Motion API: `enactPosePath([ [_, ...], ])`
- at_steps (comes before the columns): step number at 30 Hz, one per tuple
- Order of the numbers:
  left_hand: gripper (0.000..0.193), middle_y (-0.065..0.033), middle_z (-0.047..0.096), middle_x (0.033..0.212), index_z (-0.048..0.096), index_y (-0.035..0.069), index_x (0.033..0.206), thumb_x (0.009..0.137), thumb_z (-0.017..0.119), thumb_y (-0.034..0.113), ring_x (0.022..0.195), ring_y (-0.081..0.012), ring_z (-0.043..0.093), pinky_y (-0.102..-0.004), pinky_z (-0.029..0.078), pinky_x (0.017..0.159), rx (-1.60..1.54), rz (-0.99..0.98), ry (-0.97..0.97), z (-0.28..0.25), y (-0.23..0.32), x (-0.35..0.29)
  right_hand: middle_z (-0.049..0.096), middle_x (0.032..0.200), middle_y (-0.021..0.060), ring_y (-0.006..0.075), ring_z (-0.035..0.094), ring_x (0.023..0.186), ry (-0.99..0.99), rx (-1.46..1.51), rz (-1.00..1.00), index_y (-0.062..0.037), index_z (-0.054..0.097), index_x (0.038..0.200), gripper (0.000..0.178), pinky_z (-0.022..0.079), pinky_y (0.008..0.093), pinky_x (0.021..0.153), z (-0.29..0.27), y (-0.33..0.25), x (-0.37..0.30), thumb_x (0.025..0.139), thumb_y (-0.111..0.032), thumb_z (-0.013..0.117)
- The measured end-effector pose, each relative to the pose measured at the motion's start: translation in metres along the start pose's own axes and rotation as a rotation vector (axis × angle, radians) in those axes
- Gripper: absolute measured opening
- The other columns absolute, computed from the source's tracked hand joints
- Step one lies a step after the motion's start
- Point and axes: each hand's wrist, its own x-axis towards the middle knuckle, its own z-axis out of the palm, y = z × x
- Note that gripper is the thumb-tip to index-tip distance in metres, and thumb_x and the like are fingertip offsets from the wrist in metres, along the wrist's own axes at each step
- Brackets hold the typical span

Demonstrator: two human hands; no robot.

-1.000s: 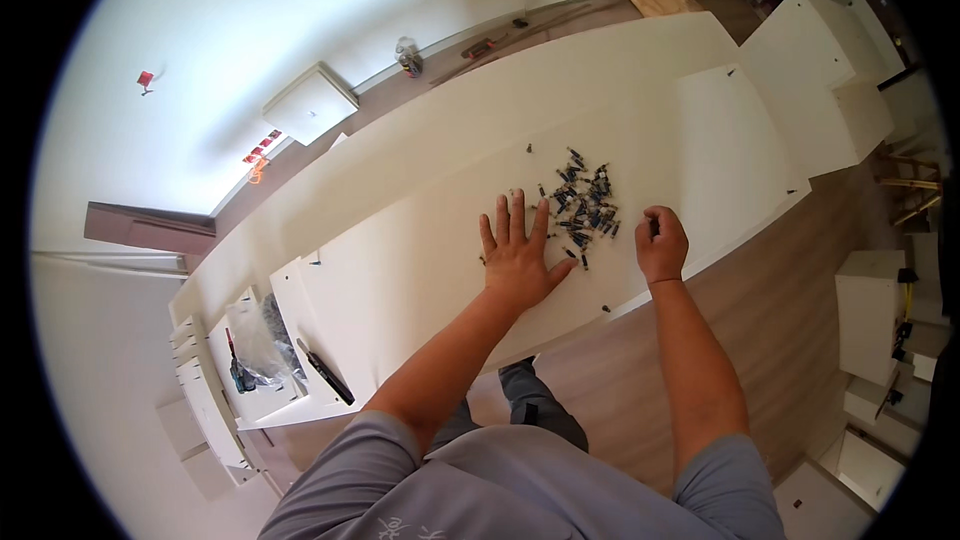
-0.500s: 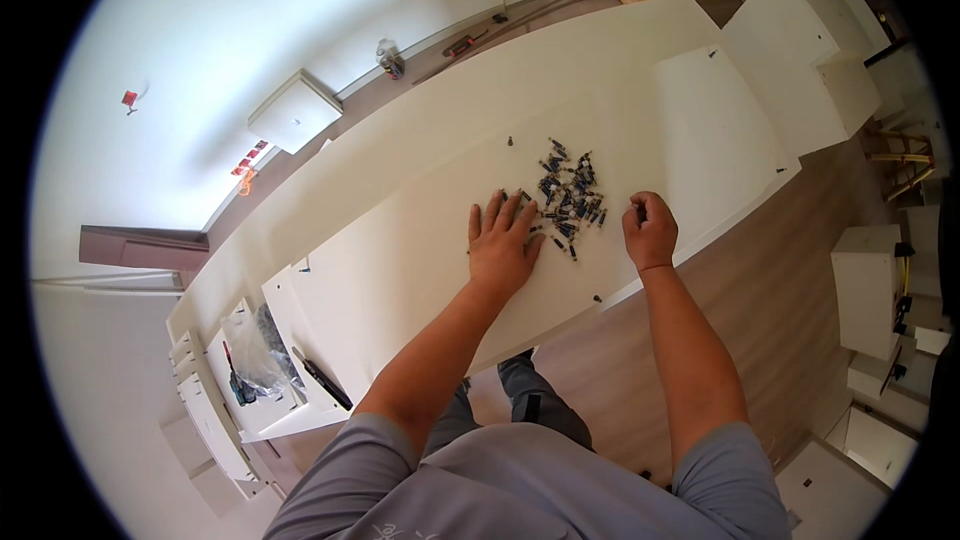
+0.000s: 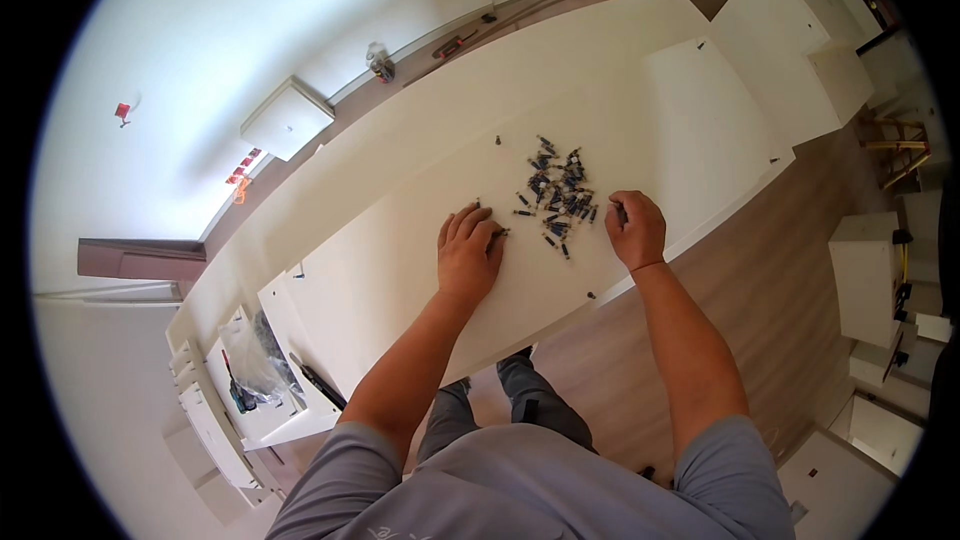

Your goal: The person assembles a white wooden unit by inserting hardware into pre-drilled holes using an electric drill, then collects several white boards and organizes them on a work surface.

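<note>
A loose pile of small furniture connector bolts [image 3: 562, 185], dark with metal ends, lies on a large white panel [image 3: 390, 270]. Left of the pile, my left hand [image 3: 467, 258] rests on the panel with its fingers curled in. One bolt pokes out by its thumb and another by its fingertips; whatever lies under the palm is hidden. Just right of the pile, my right hand [image 3: 637, 230] is closed, and a dark bolt-like piece shows between thumb and forefinger. Single bolts stand in the panel near its edges, such as one bolt [image 3: 591, 294] at the near edge.
Toward the left end lie a black-handled tool [image 3: 318, 380], a clear plastic bag [image 3: 255, 365] and a screwdriver [image 3: 238, 385]. White cabinet boxes [image 3: 790, 50] stand at the far right. A flat white box [image 3: 288, 118] leans by the wall, and a yellow ladder [image 3: 900, 155] stands right.
My left hand has slid left, away from the pile, and its spread fingers have curled in with bolts at them. The right hand, still closed, has come slightly nearer the pile.
</note>
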Motion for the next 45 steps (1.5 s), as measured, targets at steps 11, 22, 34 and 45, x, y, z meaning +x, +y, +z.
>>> enactPosePath([
  [11,0.016,-0.0042,0.068,0.104,0.075,0.016,0.100,0.084,0.075,0.018,0.110,-0.0283,0.060,-0.0442,0.046,0.099,-0.025,0.301,-0.161,0.024,0.078,0.069,0.071,0.089,0.0077,0.0278,0.068,0.081,0.049,0.051,0.153,-0.0087,0.068,0.094,0.011,0.055,0.0398,0.074,0.001,0.001,0.001,0.085,-0.013,0.071],
  [22,0.028,-0.0034,0.067,0.113,0.076,0.018,0.108,0.081,0.078,0.022,0.118,-0.0269,0.058,-0.0446,0.046,0.101,0.269,0.245,-0.534,0.031,0.101,0.106,0.068,0.083,0.0065,0.0276,0.067,0.080,0.058,0.061,0.176,-0.0102,0.067,0.091,0.008,0.054,0.0412,0.073,-0.005,-0.001,0.004,0.085,-0.013,0.071],
  [34,0.041,-0.0045,0.066,0.114,0.072,0.019,0.114,0.075,0.084,0.019,0.120,-0.0269,0.059,-0.0462,0.045,0.102,0.360,0.298,-0.680,0.032,0.113,0.133,0.068,0.083,0.0056,0.0272,0.066,0.081,0.038,0.037,0.172,-0.0097,0.067,0.091,0.008,0.054,0.0410,0.074,-0.011,-0.006,0.007,0.086,-0.014,0.070],
  [45,0.029,-0.0019,0.064,0.107,0.074,0.019,0.102,0.075,0.083,0.016,0.114,-0.0243,0.058,-0.0404,0.046,0.097,0.080,0.635,-0.766,0.024,0.114,0.111,0.070,0.087,0.0069,0.0290,0.068,0.083,0.063,0.037,0.157,-0.0096,0.067,0.092,0.010,0.055,0.0417,0.074,-0.007,-0.001,0.005,0.085,-0.015,0.071],
])
